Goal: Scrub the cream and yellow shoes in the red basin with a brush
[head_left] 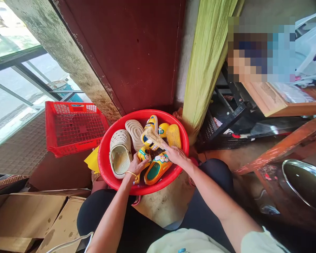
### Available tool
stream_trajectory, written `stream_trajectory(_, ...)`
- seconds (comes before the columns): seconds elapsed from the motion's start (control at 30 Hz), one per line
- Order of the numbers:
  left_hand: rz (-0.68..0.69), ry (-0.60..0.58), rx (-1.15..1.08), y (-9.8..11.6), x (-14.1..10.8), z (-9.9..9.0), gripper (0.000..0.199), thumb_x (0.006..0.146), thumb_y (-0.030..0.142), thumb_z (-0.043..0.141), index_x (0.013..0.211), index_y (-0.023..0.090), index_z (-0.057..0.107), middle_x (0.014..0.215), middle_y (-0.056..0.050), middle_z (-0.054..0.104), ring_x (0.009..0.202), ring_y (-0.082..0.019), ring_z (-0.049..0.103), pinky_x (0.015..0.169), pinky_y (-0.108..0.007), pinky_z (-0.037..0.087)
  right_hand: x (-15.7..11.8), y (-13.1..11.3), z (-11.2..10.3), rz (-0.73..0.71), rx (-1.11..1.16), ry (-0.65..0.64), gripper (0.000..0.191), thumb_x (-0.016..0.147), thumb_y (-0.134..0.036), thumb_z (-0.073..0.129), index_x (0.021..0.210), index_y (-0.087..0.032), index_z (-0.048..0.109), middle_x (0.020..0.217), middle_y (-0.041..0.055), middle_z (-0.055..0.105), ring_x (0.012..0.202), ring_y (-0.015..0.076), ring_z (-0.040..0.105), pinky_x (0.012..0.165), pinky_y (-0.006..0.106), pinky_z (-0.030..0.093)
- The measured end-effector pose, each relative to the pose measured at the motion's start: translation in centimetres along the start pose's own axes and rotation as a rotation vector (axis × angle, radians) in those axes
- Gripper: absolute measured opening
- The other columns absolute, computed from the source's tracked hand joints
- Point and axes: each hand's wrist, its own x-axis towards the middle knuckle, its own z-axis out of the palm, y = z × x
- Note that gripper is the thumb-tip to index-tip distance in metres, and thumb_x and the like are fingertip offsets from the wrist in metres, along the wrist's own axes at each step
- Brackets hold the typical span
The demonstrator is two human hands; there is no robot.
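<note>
A round red basin holds several shoes and some water. My left hand, a gold bangle at its wrist, grips a small yellow shoe near the basin's front. My right hand is closed on a bristled brush, whose head lies over a yellow and blue shoe. Below the brush rests an orange clog with a green inside. A large cream clog sits at the left, beside an upturned cream sole. An upturned yellow sole leans at the right.
A red plastic crate stands left of the basin, with cardboard boxes at the lower left. Behind are a dark red door and a green curtain. A wooden frame and a round metal-rimmed vessel are at the right.
</note>
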Motion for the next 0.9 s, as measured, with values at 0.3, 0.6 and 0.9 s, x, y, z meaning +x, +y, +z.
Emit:
stream_trajectory(0.3, 0.075, 0.049, 0.3, 0.8, 0.3, 1.0, 0.074, 0.086, 0.043, 0.059, 0.15, 0.012, 0.041, 0.144, -0.028, 0.053, 0.13, -0.041, 0.059, 0.106, -0.055, 0.046, -2.1, -1.4, -0.3, -0.033, -0.14, -0.087, 0.067, 0.097, -0.028, 0.06, 0.161, -0.035, 0.04, 0.124, 0.0133, 0.07, 0.113, 0.0269, 0.067, 0.094, 0.034, 0.05)
stream_trajectory(0.6, -0.003, 0.047, -0.088, 0.2, 0.8, 1.0, 0.085, 0.066, 0.045, 0.081, 0.139, 0.017, 0.05, 0.127, -0.021, 0.066, 0.123, -0.039, 0.063, 0.104, -0.05, 0.046, 0.4, -0.2, -0.4, 0.004, -0.106, -0.039, 0.064, 0.102, -0.011, 0.034, 0.162, -0.032, 0.038, 0.124, 0.0132, 0.071, 0.108, 0.0217, 0.068, 0.095, 0.034, 0.052)
stream_trajectory(0.9, -0.116, 0.06, -0.778, 1.9, 0.7, -0.6, 0.07, 0.055, 0.031, 0.075, 0.123, 0.021, 0.059, 0.103, -0.004, 0.071, 0.089, -0.023, 0.067, 0.079, -0.035, 0.055, -0.4, -1.6, 0.6, -0.106, 0.055, -0.044, 0.064, 0.105, -0.029, 0.041, 0.166, -0.037, 0.024, 0.123, 0.0088, 0.074, 0.103, 0.0236, 0.072, 0.089, 0.033, 0.054)
